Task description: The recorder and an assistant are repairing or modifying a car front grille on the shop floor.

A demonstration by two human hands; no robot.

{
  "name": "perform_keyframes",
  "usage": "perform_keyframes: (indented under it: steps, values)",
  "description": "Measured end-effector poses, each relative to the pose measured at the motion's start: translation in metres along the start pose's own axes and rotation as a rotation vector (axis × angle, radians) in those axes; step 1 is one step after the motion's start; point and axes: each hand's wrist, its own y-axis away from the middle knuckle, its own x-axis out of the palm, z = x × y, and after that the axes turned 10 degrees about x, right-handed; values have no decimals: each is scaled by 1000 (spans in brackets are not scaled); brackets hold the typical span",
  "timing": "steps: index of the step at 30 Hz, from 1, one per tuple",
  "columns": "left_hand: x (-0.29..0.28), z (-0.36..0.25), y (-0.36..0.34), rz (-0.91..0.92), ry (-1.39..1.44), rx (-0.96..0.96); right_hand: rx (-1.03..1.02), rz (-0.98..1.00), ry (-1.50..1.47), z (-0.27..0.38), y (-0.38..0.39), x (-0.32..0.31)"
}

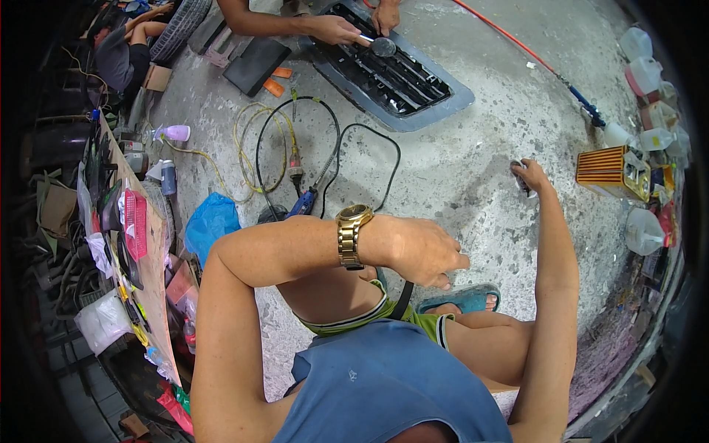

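Observation:
My left hand [425, 251], with a gold watch [353, 235] on its wrist, hangs across in front of my knees. Its fingers curl down and in, and what they hold, if anything, is hidden; a black strap [402, 301] shows just below it. My right hand [533, 176] reaches out to the floor at the right, fingers closed round a small dark and silvery object [523, 186] too small to name. Ahead lies a black slatted panel with a grey border [436, 113]. Over it another person's hand [336, 29] holds a round-headed grey tool [382, 48].
A blue power tool [301, 204] with looped cables and a blue plastic bag [212, 225] lie left of centre. A red hose [506, 33] crosses the far right. Plastic jugs [644, 231] and a yellow-striped tin [611, 174] line the right. A cluttered board [151, 244] stands left.

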Motion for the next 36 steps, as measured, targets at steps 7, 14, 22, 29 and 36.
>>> perform_keyframes:
  steps: [7, 14, 22, 29, 36]
  values:
    - [1, -1, 0, 1, 1, 0, -4, -12, 2, -7, -3, 2]
    - [1, -2, 0, -1, -3, -12, 34, 31, 2, 7, 2, -2]
    - [0, 1, -1, -11, -9, 4, 13, -21, 8, -1, -3, 0]
    - [1, 1, -1, -17, -18, 10, 31, -7, 35, 0, -2, -1]
    - [0, 0, -2, -16, -23, 3, 5, -15, 38, -3, -7, 1]
